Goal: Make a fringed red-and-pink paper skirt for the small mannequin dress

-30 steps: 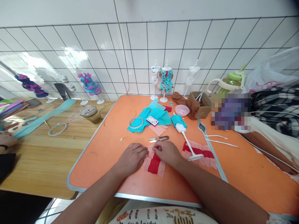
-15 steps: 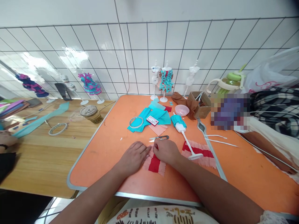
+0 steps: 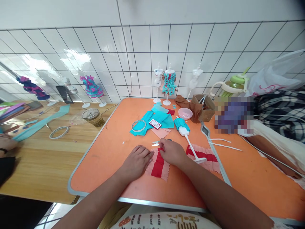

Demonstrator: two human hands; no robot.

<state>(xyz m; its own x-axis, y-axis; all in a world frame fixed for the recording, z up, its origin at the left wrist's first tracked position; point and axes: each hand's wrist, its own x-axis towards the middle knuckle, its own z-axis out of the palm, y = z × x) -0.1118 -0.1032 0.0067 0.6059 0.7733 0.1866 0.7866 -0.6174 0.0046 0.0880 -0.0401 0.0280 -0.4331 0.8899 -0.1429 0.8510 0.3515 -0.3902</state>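
Note:
A pink piece of fabric with a red strip down its middle (image 3: 157,167) lies on the orange table. Resting on its left edge, my left hand (image 3: 137,161) is open, fingers stretched out flat. My right hand (image 3: 173,152) is closed in a pinch at the top of the red strip; the fingertips partly hide what they grip. Just beyond it lie small thread snips (image 3: 156,143), their handle mostly covered by the hand. On the right, a second pink-and-red fabric (image 3: 209,156) sits under a toppled white mini dress form (image 3: 184,131) wearing turquoise cloth.
Turquoise cloth (image 3: 147,118) bears an embroidery hoop (image 3: 138,126) and a small card box (image 3: 155,124). Behind are a pink bowl (image 3: 185,113), a cardboard box (image 3: 206,108) and mini dress forms (image 3: 169,83). A lidded jar (image 3: 93,117) and another person's hand (image 3: 7,143) are left.
My right hand has shifted slightly up and to the right along the fabric, uncovering more of the red strip and covering the snips' handle. My left hand stays put.

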